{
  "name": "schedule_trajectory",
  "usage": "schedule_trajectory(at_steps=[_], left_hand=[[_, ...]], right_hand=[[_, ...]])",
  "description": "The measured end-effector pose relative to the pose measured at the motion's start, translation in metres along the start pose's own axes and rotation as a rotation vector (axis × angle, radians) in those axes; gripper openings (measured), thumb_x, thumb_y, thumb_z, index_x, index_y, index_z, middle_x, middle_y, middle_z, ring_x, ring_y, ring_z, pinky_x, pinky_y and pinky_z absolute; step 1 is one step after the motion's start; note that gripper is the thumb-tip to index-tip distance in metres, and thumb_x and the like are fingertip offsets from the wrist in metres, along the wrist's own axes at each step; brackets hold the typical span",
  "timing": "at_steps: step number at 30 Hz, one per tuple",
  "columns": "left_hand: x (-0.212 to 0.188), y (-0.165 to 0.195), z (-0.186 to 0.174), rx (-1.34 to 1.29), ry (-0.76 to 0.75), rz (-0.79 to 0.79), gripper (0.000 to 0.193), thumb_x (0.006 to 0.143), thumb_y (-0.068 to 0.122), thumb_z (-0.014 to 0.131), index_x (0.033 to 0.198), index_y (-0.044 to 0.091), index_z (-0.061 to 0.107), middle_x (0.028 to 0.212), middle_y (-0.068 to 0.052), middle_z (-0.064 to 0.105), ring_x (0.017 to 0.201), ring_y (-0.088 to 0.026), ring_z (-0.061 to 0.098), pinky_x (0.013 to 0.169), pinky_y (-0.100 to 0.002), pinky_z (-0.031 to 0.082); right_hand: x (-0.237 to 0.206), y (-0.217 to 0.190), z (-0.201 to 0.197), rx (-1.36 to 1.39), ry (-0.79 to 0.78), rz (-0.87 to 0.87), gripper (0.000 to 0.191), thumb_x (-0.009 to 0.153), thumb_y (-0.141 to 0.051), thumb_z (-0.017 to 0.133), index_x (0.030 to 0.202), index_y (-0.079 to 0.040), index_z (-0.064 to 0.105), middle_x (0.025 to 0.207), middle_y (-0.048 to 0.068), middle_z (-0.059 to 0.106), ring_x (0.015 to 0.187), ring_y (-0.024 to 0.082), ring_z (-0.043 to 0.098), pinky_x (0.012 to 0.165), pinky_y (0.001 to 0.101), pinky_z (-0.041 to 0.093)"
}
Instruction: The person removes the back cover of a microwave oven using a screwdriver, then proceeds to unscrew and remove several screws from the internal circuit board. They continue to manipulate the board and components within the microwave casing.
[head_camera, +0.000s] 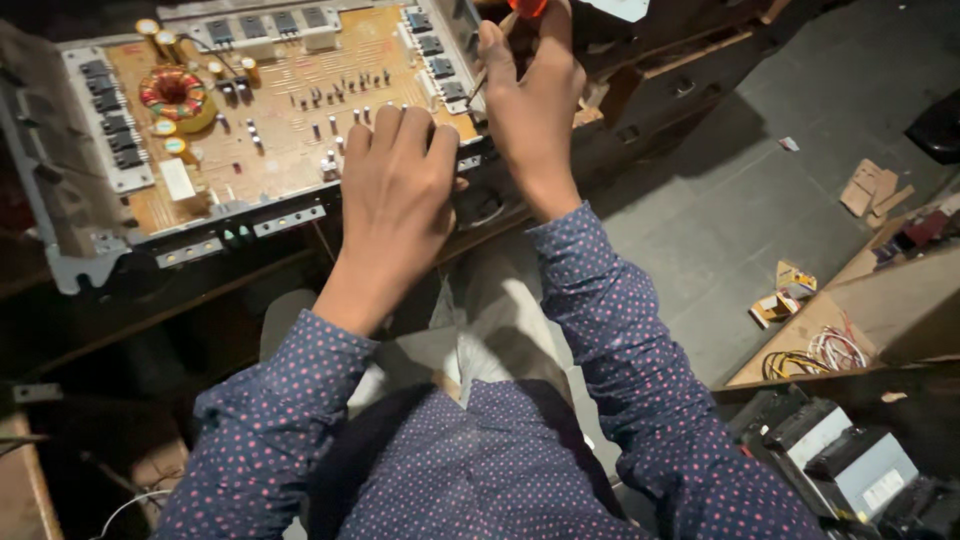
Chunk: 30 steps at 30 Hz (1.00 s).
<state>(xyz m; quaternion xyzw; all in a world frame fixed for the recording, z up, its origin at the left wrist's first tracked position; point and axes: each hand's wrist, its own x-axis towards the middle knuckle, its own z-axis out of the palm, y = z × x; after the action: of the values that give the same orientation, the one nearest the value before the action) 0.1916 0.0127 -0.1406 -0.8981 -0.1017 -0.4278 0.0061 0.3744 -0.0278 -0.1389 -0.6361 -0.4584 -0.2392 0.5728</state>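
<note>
A person in a dark blue shirt with small pink dots sits over an opened piece of electronic equipment, and the view looks down along both forearms. The landmark here is a large tan circuit board (290, 110) set in a grey metal chassis (60, 240), tilted toward the person and filling the upper left of the scene.

The left hand (395, 195) rests palm down on the near edge of the circuit board, fingers curled over small upright components; it presses flat and grasps nothing. The right hand (530, 100) is at the board's right end, clenched around a screwdriver (527, 8) with an orange-red handle. Only the tip of the handle shows above the fingers, and a thin part of the shaft appears just below the thumb, pointing down toward the board's right edge.

On the board's far left sits a copper-wound ring coil (172, 90), with gold-topped cylinders close by. Rows of black chips line the board's left, top and right edges.

Well to the right of the board, on the grey floor, lie cardboard scraps (872, 188). Further right and nearer, a wooden shelf holds a bundle of coloured wires (815, 352). Below the shelf, grey equipment boxes (850, 465) are stacked.
</note>
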Motion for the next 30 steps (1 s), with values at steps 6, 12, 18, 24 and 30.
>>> schedule_trajectory(at_steps=[6, 12, 18, 24, 30], left_hand=[[-0.006, 0.000, 0.012, -0.045, -0.024, -0.040, 0.032, 0.070, 0.012, 0.082, 0.095, 0.005, 0.062, 0.099, -0.012, 0.057, 0.101, -0.034, 0.054, 0.082, -0.046, 0.040], [0.010, -0.019, 0.033, -0.120, 0.013, -0.106, 0.020, 0.082, 0.017, 0.079, 0.096, 0.008, 0.068, 0.102, -0.013, 0.058, 0.100, -0.034, 0.054, 0.080, -0.050, 0.038], [0.059, -0.066, 0.079, -0.231, 0.011, -0.093, 0.024, 0.079, 0.009, 0.071, 0.102, 0.009, 0.072, 0.114, -0.011, 0.061, 0.115, -0.034, 0.055, 0.090, -0.050, 0.039], [0.056, -0.080, 0.111, -0.310, -0.221, -0.078, 0.025, 0.081, 0.022, 0.078, 0.102, 0.010, 0.072, 0.115, -0.008, 0.063, 0.118, -0.031, 0.054, 0.095, -0.059, 0.035], [0.064, -0.071, 0.113, -0.079, -0.197, -0.059, 0.031, 0.074, 0.014, 0.074, 0.105, 0.010, 0.072, 0.115, -0.002, 0.066, 0.117, -0.026, 0.058, 0.089, -0.060, 0.038]], right_hand=[[-0.011, 0.002, -0.004, 0.116, -0.045, 0.090, 0.021, 0.105, -0.010, 0.068, 0.115, -0.001, 0.052, 0.080, 0.003, 0.072, 0.070, 0.012, 0.071, 0.064, 0.0290, 0.056], [0.008, 0.021, -0.008, 0.232, -0.208, -0.003, 0.024, 0.102, -0.005, 0.074, 0.116, -0.001, 0.055, 0.085, 0.005, 0.073, 0.078, 0.011, 0.076, 0.072, 0.0271, 0.060], [0.011, 0.028, 0.000, 0.118, -0.226, -0.073, 0.023, 0.099, -0.005, 0.079, 0.104, -0.001, 0.058, 0.084, 0.006, 0.074, 0.076, 0.012, 0.072, 0.071, 0.0282, 0.057], [0.011, 0.033, 0.004, 0.206, -0.168, 0.009, 0.018, 0.100, -0.005, 0.077, 0.105, -0.001, 0.061, 0.086, 0.007, 0.067, 0.078, 0.015, 0.063, 0.073, 0.0292, 0.055], [0.014, 0.024, 0.006, 0.361, -0.233, 0.052, 0.039, 0.086, 0.006, 0.076, 0.121, -0.002, 0.060, 0.102, 0.006, 0.063, 0.091, 0.014, 0.061, 0.079, 0.0278, 0.053]])
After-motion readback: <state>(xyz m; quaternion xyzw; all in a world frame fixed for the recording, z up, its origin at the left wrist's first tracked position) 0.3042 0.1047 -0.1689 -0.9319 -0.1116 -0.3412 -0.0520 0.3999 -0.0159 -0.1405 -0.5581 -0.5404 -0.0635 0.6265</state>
